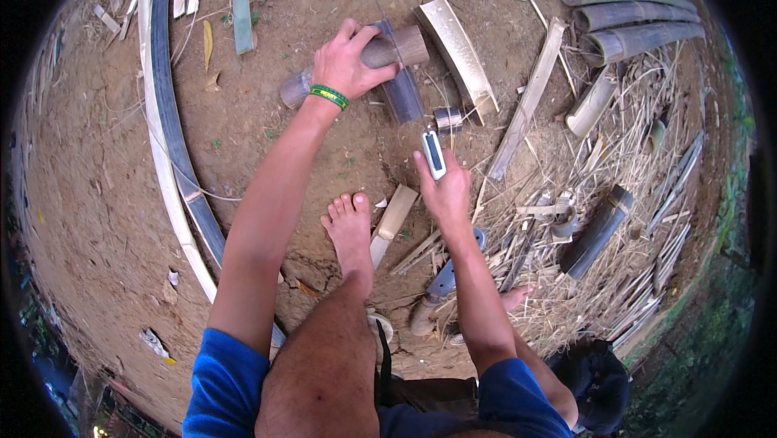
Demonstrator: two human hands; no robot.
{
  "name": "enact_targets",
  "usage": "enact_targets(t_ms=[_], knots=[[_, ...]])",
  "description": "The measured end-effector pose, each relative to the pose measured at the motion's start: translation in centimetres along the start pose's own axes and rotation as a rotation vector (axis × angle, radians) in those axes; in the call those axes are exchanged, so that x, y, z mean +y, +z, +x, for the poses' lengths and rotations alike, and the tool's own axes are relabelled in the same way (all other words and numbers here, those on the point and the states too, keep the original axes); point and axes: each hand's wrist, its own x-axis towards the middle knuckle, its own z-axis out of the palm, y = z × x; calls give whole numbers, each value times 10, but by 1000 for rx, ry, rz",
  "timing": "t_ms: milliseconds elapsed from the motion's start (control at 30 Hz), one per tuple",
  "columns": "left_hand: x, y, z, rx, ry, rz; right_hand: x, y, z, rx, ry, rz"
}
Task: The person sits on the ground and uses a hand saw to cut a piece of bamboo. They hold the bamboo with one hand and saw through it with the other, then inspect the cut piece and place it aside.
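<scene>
The bamboo piece lies uncut on the dirt, left hand closed around it. Just below it, the right hand grips a small tool.

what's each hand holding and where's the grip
The left hand grips a bamboo tube around its middle, ends sticking out both sides. The right hand holds a small tape measure by its lower end.

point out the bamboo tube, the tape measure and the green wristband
bamboo tube (402,47), head view, bare right end past the fingers
tape measure (434,154), head view, middle of its case
green wristband (329,96), head view, top of the left wrist
</scene>
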Motion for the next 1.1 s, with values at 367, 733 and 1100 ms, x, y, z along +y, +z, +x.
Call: enact_targets(t_ms=[367,733,1100], knots=[[-4,5,-3,16,20,15,-4,-2,-1,5,7,-29],[-6,4,-6,19,45,-61,-12,-19,-13,85,-103,113],[-11,-26,26,-602,-372,-411,-31,-17,-3,13,-20,125]])
